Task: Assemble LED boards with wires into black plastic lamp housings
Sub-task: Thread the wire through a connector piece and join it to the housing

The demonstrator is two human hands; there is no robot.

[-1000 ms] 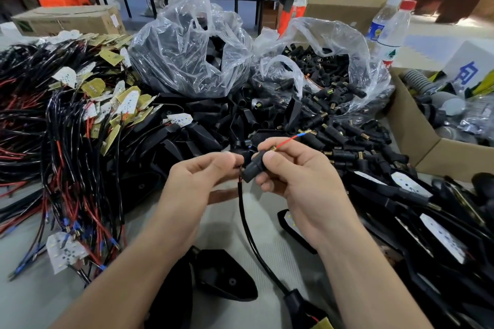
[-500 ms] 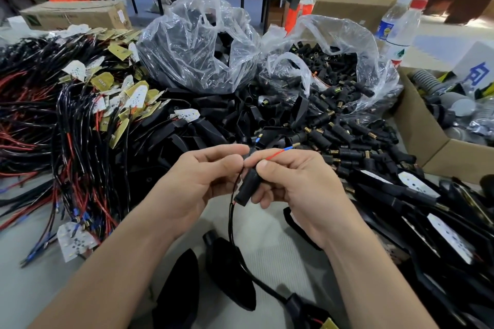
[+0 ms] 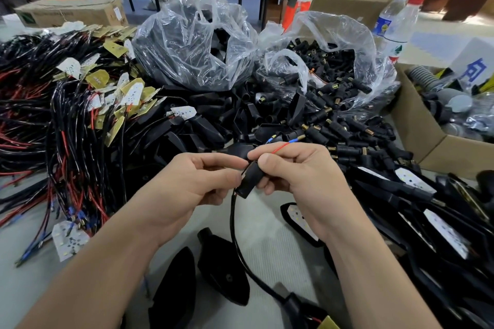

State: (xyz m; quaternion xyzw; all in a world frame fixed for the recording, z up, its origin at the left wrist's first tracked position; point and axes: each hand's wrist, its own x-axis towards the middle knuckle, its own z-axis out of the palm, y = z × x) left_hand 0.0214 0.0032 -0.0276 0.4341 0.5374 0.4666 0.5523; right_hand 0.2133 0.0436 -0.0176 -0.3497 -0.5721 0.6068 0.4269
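My right hand (image 3: 302, 181) grips a short black plastic sleeve (image 3: 248, 180) between thumb and fingers, at the centre of the view. A thin red wire (image 3: 280, 147) with a blue-tipped terminal sticks out past my right fingertips. My left hand (image 3: 195, 181) pinches the black cable right beside the sleeve's upper end. The black cable (image 3: 234, 224) hangs from the sleeve down to a black lamp housing (image 3: 296, 307) at the bottom edge. Two loose black housings (image 3: 222, 270) lie on the table below my hands.
Wired LED boards (image 3: 80, 115) are heaped on the left. Two clear bags (image 3: 192, 43) of black parts stand behind, with loose black connectors (image 3: 347, 125) spilled in front. Assembled housings (image 3: 427, 216) pile up on the right, beside a cardboard box (image 3: 417, 125) and two bottles (image 3: 398, 27).
The sleeve has tilted from lying level to hanging steeply down, and the red wire now sticks further out past my right fingertips. Both hands stay close together.
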